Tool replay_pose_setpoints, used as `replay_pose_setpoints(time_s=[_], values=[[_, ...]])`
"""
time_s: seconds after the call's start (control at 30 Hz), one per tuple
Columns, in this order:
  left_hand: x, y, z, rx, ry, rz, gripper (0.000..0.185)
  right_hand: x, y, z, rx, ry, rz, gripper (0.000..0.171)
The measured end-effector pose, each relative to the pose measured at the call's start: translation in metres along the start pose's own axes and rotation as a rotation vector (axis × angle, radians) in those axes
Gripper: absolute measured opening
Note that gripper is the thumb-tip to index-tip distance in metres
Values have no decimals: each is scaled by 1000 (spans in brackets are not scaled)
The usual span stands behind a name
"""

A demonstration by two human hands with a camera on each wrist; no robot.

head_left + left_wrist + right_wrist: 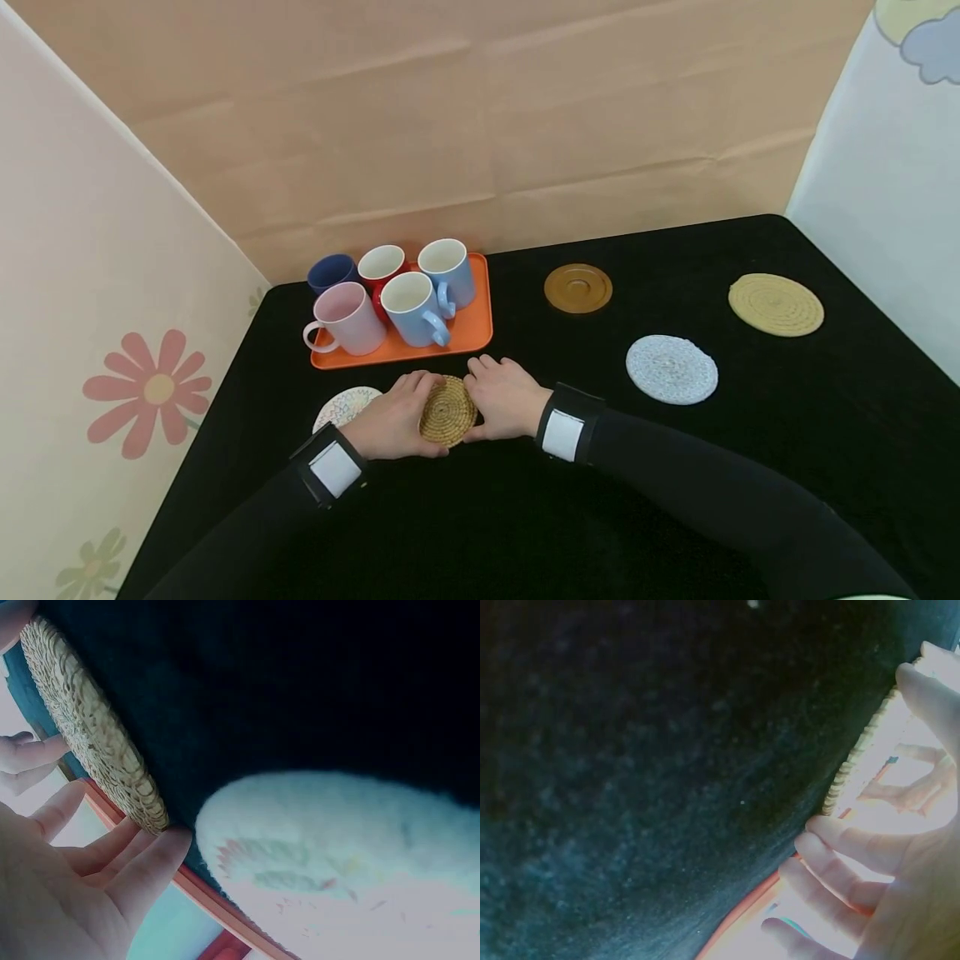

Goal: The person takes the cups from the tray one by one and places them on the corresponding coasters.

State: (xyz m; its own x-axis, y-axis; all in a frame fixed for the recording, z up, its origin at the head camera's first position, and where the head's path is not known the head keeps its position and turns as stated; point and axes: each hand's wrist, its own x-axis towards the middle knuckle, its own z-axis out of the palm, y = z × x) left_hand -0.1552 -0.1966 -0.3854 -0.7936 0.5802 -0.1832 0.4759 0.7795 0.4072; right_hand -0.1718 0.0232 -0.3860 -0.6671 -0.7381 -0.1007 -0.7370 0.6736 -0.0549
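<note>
A round coiled straw coaster lies between both hands over the black tabletop. On its left side my left hand holds the rim, thumb at the near edge and fingers at the far edge. From the opposite side my right hand grips it the same way. The left wrist view shows the coaster's braided edge with fingertips right at it. Partly hidden behind the left hand is a white speckled round mat.
Behind the hands, an orange tray bears several mugs, among them a pink mug and a light blue mug. Rightward lie a brown lid-like disc, a pale blue round mat and a yellow woven mat.
</note>
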Motion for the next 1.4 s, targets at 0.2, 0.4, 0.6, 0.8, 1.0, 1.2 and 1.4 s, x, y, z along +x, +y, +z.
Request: replay_pose_setpoints(time_s=[0.2,0.4,0.6,0.8,1.0,1.2,1.4], values=[[-2,-1,-1,-5,-5,-23,90,2,-1,0,6,2,-2,72],[-2,-2,-1,-9,-3,-7,90,3,0,1,7,13,-7,72],[0,-3,-4,3,-23,0,94,0,3,0,15,14,-3,71],[4,2,-9,18,-66,-15,96,-13,12,0,32,2,10,73],[12,15,-16,75,-91,-25,89,-47,36,4,97,14,39,73],[26,32,-22,140,-124,-10,84,-80,66,2,106,27,78,69],[45,48,-25,176,-181,40,85,-109,92,-6,145,28,122,66]])
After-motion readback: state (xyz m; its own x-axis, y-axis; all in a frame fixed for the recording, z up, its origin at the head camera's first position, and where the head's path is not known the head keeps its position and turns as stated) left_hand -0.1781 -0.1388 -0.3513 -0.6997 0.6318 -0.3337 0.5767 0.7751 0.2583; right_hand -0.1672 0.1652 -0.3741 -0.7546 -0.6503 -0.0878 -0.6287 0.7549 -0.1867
